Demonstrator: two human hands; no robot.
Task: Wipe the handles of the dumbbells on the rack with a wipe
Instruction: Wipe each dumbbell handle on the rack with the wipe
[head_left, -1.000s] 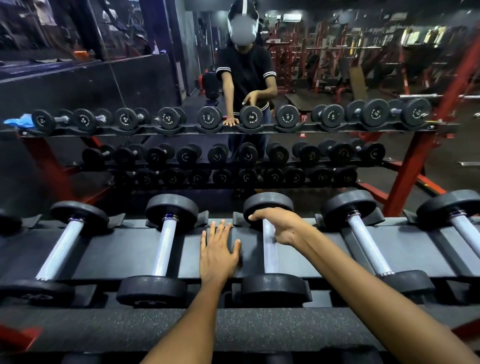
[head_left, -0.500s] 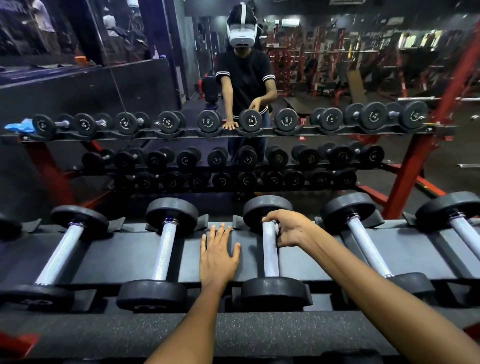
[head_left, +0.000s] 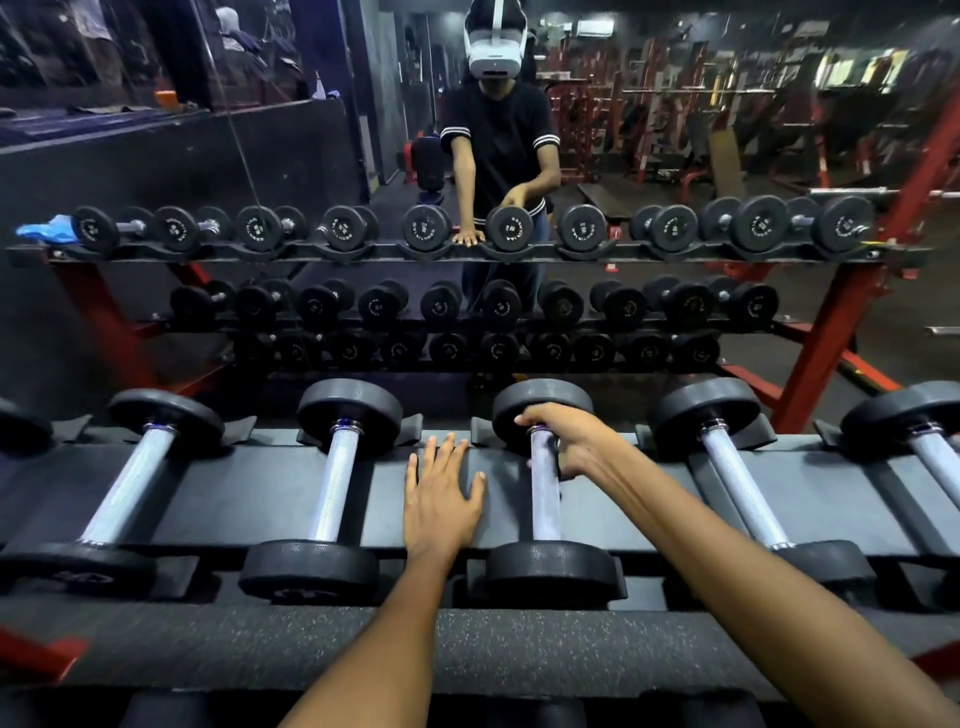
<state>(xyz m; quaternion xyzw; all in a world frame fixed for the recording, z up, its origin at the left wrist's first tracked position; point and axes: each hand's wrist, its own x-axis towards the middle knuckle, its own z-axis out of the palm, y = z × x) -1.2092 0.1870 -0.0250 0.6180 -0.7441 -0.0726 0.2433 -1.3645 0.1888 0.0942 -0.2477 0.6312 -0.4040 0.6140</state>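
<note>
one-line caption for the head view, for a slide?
Right hand grips a dumbbell handle at its far end; left hand rests flat on the rack.

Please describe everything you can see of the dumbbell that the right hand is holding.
The dumbbell lies flat on the near shelf of the rack, its handle running away from the viewer. It has two round black heads, rubber by the look, and a pale knurled metal handle. The right hand grips the handle's far end, next to the far head. No wipe shows in the grip. The left hand lies flat beside it, apart.
</note>
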